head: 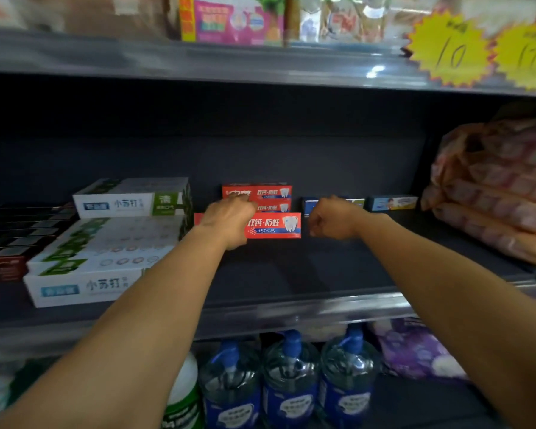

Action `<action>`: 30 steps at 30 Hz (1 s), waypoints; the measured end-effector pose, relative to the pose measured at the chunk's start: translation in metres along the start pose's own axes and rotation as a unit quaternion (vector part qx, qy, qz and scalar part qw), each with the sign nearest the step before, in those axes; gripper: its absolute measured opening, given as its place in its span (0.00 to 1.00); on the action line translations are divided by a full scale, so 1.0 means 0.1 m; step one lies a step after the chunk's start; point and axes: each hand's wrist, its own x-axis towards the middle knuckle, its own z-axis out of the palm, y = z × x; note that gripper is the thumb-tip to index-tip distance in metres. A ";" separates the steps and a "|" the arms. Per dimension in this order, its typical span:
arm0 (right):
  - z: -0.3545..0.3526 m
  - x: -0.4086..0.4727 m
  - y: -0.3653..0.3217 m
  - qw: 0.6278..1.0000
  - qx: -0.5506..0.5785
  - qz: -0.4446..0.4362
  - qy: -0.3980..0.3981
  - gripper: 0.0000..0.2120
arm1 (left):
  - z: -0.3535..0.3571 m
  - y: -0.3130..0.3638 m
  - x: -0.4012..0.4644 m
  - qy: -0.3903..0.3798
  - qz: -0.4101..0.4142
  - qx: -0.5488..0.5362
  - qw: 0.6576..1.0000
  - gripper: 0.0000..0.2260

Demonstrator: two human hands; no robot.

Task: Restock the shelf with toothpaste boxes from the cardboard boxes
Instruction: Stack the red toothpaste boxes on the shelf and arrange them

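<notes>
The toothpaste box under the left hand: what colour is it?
Red toothpaste box, white tooth graphic, blue stripe; head view.

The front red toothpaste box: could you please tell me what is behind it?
Behind the front red toothpaste box stand two more stacked red boxes. The left hand covers their left parts.

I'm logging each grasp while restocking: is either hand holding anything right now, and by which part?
The left hand grips the front red toothpaste box by its left end. The right hand is curled just right of that box, apparently holding nothing.
</notes>
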 end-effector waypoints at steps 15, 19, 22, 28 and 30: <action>0.52 0.39 0.55 0.999 0.040 -0.004 -0.001 0.06 | 0.62 0.15 0.62 -0.074 -0.041 -0.053 0.995 0.29; 0.58 0.55 0.59 0.999 0.051 0.000 0.002 0.06 | 0.74 0.09 0.76 -0.039 -0.052 -0.066 0.996 0.25; 0.65 0.66 0.63 0.999 0.048 -0.013 0.010 0.06 | 0.82 0.06 0.91 -0.022 -0.049 -0.054 0.997 0.21; 0.71 0.84 0.70 0.998 0.052 -0.013 0.031 0.07 | 1.01 0.03 1.21 -0.002 -0.058 0.002 0.998 0.21; 0.71 0.90 0.71 0.998 0.047 -0.015 0.037 0.07 | 1.05 0.02 1.29 -0.002 -0.062 0.017 0.998 0.22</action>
